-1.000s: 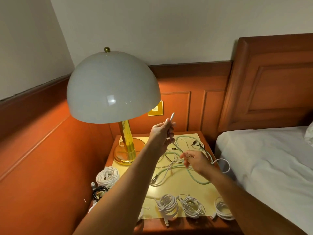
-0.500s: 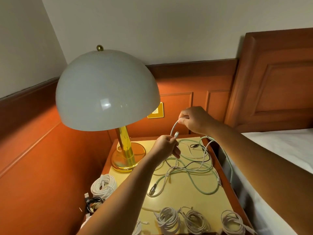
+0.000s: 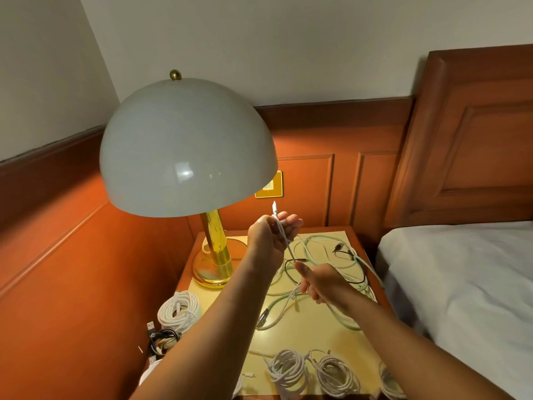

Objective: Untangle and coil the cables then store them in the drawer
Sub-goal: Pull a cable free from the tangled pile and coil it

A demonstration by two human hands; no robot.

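A white cable (image 3: 284,235) runs with its plug end up through my left hand (image 3: 268,241), which holds it raised above the nightstand (image 3: 311,336). Lower and to the right, my right hand (image 3: 320,281) pinches the same cable, so a short taut length spans the two hands. Beneath them a loose tangle of pale green and black cables (image 3: 340,255) lies on the yellow top. Three coiled white cables (image 3: 288,370) sit along the front edge. No drawer is in view.
A brass lamp with a big white dome shade (image 3: 187,151) stands at the nightstand's back left, close to my left hand. A white coil (image 3: 178,311) and a black cable bundle (image 3: 161,340) lie left of the nightstand. The bed (image 3: 461,284) borders it on the right.
My right hand came down from above my left hand to below it, along the white cable. My left hand rose a little, plug end now pointing up.
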